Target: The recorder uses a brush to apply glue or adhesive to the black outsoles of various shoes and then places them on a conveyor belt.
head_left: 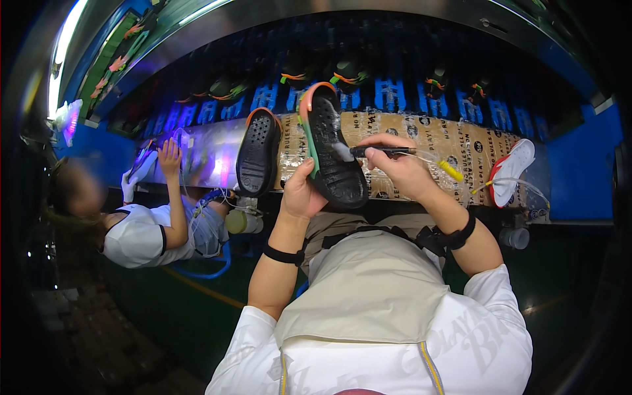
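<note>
A: Tips for brushing this shoe sole (337, 179)? Left hand (303, 192)'s gripping its edge over the surface (477, 150), right hand (397, 164)'s holding the brush (360, 151).

B: Brace the sole, keep strokes light and overlapping, and work right up to the rim (310, 147). I'd watch for pooling in the little holes (321, 109).

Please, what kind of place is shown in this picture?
Probably a shoe factory line: a black sole lies on the long bench, a brush touches a held sole, and a co-worker is at the same bench.
</note>
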Tool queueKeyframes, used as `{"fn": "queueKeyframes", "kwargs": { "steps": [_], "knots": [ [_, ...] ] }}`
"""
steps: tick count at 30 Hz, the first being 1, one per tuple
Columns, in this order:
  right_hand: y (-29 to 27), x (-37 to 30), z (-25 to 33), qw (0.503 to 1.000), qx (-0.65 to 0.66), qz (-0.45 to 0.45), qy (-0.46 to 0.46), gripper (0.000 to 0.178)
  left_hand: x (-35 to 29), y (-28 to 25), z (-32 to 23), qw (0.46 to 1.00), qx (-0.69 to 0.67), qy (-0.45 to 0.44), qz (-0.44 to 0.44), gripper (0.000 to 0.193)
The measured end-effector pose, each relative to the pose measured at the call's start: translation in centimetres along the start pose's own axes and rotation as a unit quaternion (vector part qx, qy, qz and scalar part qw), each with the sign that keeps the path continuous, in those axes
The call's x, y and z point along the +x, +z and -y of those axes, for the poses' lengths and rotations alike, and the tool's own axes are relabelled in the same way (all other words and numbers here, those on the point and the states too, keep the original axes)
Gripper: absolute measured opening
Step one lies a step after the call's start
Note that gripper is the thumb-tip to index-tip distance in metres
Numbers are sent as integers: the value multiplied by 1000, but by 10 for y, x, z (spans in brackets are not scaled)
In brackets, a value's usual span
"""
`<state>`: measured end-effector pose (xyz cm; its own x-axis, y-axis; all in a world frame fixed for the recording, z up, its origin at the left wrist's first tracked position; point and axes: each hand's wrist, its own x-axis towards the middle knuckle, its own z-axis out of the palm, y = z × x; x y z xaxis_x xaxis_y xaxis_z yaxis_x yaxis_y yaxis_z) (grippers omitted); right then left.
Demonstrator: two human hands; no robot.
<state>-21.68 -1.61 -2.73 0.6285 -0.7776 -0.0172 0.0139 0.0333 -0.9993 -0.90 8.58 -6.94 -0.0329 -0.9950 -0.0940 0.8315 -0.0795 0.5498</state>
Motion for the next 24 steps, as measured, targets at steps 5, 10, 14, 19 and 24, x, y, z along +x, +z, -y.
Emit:
{"fn": "queueKeyframes", "kwargs": {
  "steps": [5, 10, 14, 19, 24],
  "knots": [
    [0, -5, 2, 972, -199, -99, -72, 24, -2, -12, 3, 999, 5, 22, -37, 53],
    [-4, -12, 2, 986, -168, 12, 1, 25, -3, -1, 0, 996, 39, 49, -68, 57],
    [-7, -16, 4, 972, -222, -46, -59, 24, -4, 8, -3, 990, 85, 69, -93, 61],
    [-8, -25, 7, 969, -233, -76, 13, 22, -3, 1, -2, 986, 113, 91, -84, 65],
    [-15, -25, -7, 980, -197, -3, -10, 22, -5, 2, 0, 987, 96, 106, -72, 65]
  ]
}}
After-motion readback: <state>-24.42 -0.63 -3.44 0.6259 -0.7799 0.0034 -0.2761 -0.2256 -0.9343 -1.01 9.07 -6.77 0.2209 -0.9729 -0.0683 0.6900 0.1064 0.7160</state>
